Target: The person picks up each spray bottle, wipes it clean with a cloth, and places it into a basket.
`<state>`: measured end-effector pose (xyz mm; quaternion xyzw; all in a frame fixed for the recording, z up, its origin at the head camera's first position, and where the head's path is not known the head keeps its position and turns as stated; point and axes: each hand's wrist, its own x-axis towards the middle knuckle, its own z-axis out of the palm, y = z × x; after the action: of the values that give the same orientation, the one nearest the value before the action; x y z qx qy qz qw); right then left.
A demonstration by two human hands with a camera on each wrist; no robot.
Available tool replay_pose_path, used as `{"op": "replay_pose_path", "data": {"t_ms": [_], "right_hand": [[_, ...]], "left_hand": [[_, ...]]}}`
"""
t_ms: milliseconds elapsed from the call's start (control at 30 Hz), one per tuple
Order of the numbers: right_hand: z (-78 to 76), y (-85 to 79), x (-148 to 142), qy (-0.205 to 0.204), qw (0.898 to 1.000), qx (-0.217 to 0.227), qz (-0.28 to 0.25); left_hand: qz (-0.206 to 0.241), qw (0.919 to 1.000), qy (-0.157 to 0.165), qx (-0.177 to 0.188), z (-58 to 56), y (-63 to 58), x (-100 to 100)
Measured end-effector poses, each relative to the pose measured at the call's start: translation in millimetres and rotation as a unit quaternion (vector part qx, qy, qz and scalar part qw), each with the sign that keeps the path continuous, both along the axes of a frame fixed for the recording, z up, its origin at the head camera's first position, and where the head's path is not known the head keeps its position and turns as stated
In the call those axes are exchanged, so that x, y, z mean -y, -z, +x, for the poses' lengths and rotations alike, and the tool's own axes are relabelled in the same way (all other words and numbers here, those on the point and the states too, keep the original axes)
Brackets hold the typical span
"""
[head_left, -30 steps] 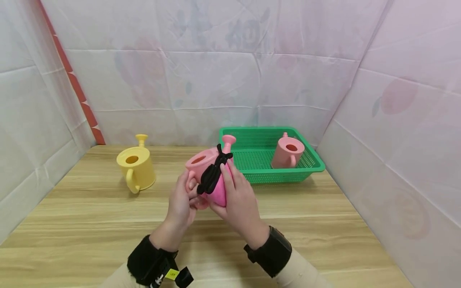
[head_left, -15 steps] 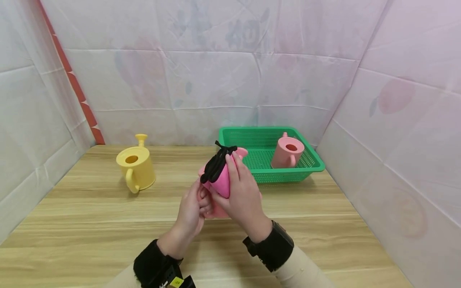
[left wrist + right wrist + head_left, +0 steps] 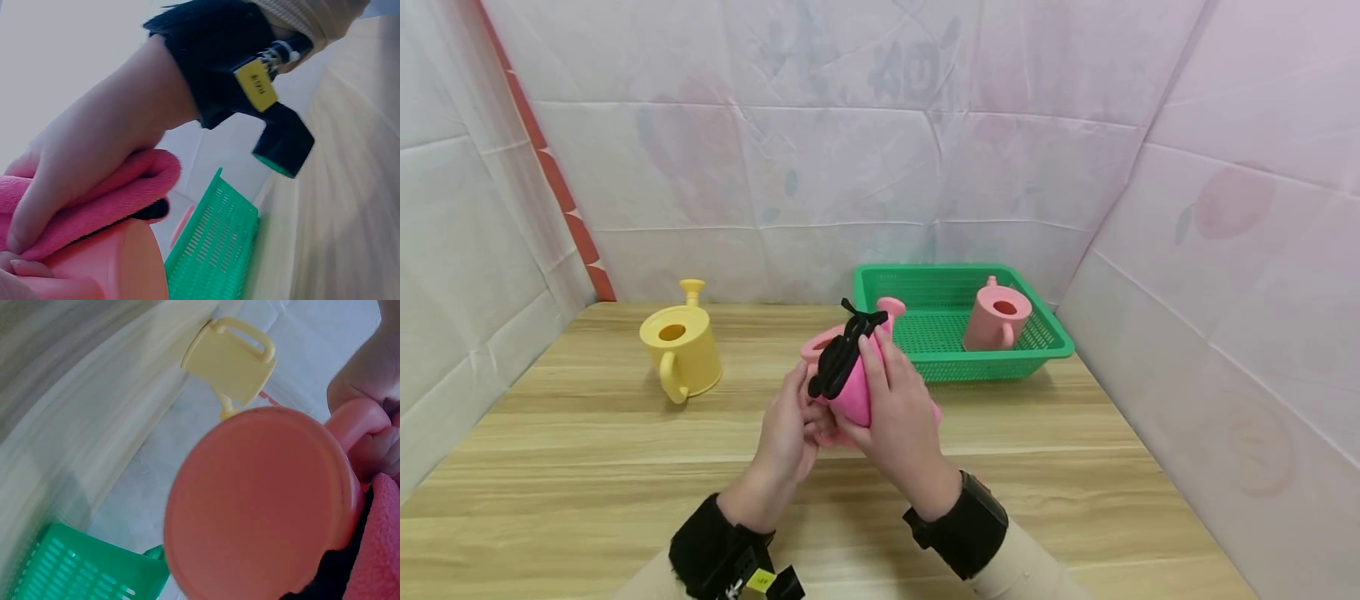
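The pink watering can (image 3: 259,500) is held up off the table between the two hands, near the left front corner of the basket, its base turned toward the right wrist view. We see the left hand (image 3: 784,435) gripping its handle (image 3: 361,424), fingers curled round; we judge that this steadies the can and leaves its side free. Against that side the right hand (image 3: 901,417) grips a folded pink cloth (image 3: 854,398), its thumb bent over the fold, probably to keep the cloth firmly on the plastic. A black bundle (image 3: 842,357) lies along the cloth; we cannot tell whether it is sewn on. Beyond, the green basket (image 3: 985,367) holds a second pink can (image 3: 995,323) in its right part, which leaves room beside it. Well apart on the left, a yellow can (image 3: 691,360) stands upright on the table (image 3: 625,483), handle facing the person, a placement that we think makes it easy to grasp.
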<state>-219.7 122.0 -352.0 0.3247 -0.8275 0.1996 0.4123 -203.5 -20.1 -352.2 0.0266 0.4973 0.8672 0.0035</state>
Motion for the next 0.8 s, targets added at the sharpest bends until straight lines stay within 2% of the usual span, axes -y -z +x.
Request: {"op": "replay_pose_path", "data": {"t_ms": [167, 367, 533, 667, 800], "right_hand": [[1.2, 4.3, -0.5, -0.007, 1.000, 0.010, 0.005], [0.7, 7.6, -1.5, -0.020, 0.999, 0.027, -0.007], [-2.9, 9.6, -4.3, -0.044, 0.996, 0.070, -0.029], [-8.3, 5.9, -8.3, -0.085, 0.983, 0.147, -0.069], [-12.0, -0.6, -13.4, -0.115, 0.959, 0.226, -0.124]], "left_hand": [[0.034, 0.9994, 0.003, 0.005, -2.1, -4.5, 6.1], [0.056, 0.9980, -0.017, -0.022, -3.0, -12.7, 14.0], [0.062, 0.9971, -0.023, -0.038, -2.2, -14.3, 18.5], [0.064, 0.9970, -0.004, -0.044, -1.1, -12.0, 19.1], [0.052, 0.9971, 0.024, -0.049, -0.9, -8.2, 17.3]]}}
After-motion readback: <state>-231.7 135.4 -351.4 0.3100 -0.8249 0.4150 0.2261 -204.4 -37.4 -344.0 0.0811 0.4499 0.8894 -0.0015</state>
